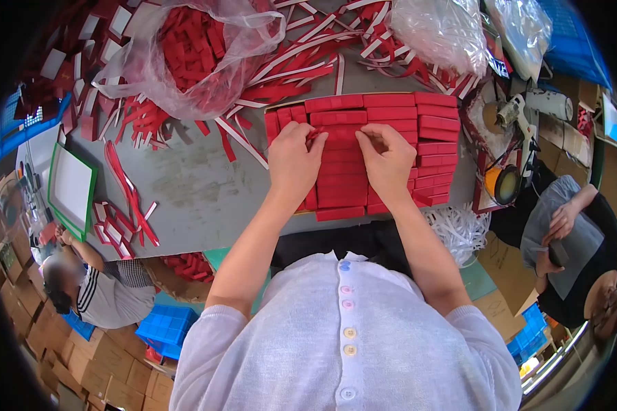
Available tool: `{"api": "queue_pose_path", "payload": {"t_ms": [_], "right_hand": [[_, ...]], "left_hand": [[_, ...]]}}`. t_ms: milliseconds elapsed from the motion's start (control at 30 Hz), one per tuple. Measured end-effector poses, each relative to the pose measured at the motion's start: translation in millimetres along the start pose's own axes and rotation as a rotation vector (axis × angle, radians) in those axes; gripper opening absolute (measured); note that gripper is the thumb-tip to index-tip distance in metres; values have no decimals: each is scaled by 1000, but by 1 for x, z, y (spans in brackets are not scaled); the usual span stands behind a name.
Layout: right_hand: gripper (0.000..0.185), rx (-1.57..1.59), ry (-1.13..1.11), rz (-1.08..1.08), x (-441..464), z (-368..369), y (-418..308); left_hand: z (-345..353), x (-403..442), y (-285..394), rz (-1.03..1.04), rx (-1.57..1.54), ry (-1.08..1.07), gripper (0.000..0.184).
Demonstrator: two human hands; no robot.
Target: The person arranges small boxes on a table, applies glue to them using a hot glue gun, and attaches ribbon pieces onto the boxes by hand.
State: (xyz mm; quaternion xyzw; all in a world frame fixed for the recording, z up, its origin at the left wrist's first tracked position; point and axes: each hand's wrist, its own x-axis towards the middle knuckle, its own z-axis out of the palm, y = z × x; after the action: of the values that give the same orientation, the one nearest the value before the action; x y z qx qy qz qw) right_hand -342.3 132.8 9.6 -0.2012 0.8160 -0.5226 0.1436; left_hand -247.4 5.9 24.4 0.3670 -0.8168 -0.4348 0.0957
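Observation:
A shallow carton [358, 93] in front of me is packed with rows of small red boxes [343, 181]. Above the upper middle rows, my left hand [295, 156] is closed in a pinch at the left end of one small red box [339, 129]. Opposite it, my right hand [389, 161] pinches around the right end of that same red piece. Its outline blends into the red rows underneath, and the fingertips partly cover its ends.
A clear plastic bag [253, 41] of red pieces sits among red and white strips [301, 68]. A green-rimmed tray [72, 188] lies left; a tape dispenser [521, 130] stands right. Co-workers sit at left [116, 288] and right [576, 240]. White shredded paper [456, 229] is beside the carton.

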Motion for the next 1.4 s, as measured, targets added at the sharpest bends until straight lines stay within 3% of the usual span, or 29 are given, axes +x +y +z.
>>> {"api": "queue_pose_path", "payload": {"t_ms": [200, 300, 367, 467, 867, 967, 1033, 1067, 1100, 1200, 1233, 1267, 1333, 1400], "right_hand": [[18, -299, -22, -108, 8, 0, 0], [16, -352, 4, -149, 6, -11, -5], [20, -514, -116, -495, 3, -16, -7], [25, -533, -225, -477, -3, -13, -4], [22, -608, -229, -433, -2, -13, 2], [23, -592, -236, -440, 0, -15, 3], [24, -576, -209, -436, 0, -16, -3], [25, -558, -187, -427, 0, -16, -7], [25, -554, -187, -432, 0, -17, -11], [28, -272, -136, -375, -9, -18, -31], [32, 80, -259, -54, -17, -15, -45], [35, 429, -373, 265, -23, -10, -55], [41, 594, -391, 326, -29, -4, -68], [40, 596, -513, 655, -29, -5, -83]], "left_hand": [[1, 8, -6, 26, 106, 34, 18], [-19, 13, -14, -57, -38, 162, 19], [-32, 13, -18, -130, -81, 178, 20], [-40, 12, -26, -182, -103, 174, 21], [-42, 8, -22, -223, -205, 147, 20], [-43, 11, -18, -315, -406, 130, 17], [-48, 10, -15, -464, -867, 0, 16], [-49, 9, -13, -460, -867, 3, 16], [-48, 8, -11, -505, -1087, -10, 16], [-40, 5, -13, -587, -1513, -29, 19], [-37, 4, -13, -616, -1723, -52, 21], [-35, 3, -12, -610, -1721, -51, 21], [-29, 0, -4, -622, -1831, -20, 20], [-26, -2, 2, -612, -1807, 3, 20]]}}
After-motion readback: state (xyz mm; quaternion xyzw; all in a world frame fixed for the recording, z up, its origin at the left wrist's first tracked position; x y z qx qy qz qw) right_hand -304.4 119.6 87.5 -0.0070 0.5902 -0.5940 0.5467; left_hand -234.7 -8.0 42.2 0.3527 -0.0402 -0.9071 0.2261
